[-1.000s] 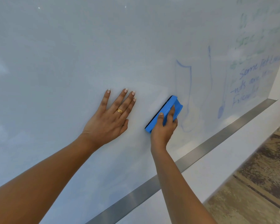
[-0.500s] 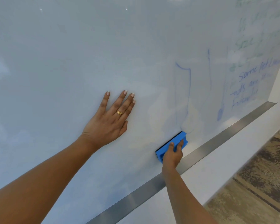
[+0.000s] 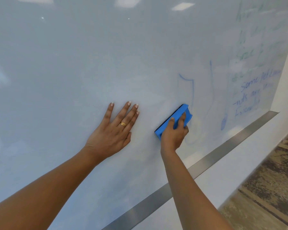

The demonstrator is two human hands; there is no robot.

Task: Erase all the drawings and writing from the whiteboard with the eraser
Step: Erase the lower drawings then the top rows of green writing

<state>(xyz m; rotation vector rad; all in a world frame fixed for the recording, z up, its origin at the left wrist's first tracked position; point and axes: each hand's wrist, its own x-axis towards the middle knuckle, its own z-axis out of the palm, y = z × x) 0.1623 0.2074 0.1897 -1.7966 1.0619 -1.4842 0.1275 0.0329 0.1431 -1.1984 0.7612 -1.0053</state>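
On the whiteboard (image 3: 73, 63), the eraser (image 3: 179, 113) lies flat, dark felt side against the surface. Its blue body is tilted, upper end to the right.

Right hand (image 3: 173, 134): comes at the eraser from below, fingers and thumb curled round the blue body, firm grip.

Left hand (image 3: 113, 130): left of the eraser, near but not touching it. The palm is flat on the board, fingers straight, slightly spread and pointing up, holding nothing. There is a gold ring (image 3: 123, 124) on one finger.

Marks, all taken from the eraser:
- just right and up: faint blue lines (image 3: 193, 90), one hook-shaped stroke plus a long vertical one further right
- right, roughly level: a blue blob (image 3: 223, 123) at the foot of a thin line
- further right: blue writing (image 3: 254, 92), partly smeared. "Some" is readable, the rest is not.
- far up and right: pale green writing (image 3: 249, 47), too faint to read
- left and above: pale haze on the surface and ceiling-light reflections

Below the eraser a metal rail (image 3: 239, 136) runs along the board's lower edge, with white wall (image 3: 223, 176) under it. A brown patterned floor (image 3: 273, 180) shows down and right of that.
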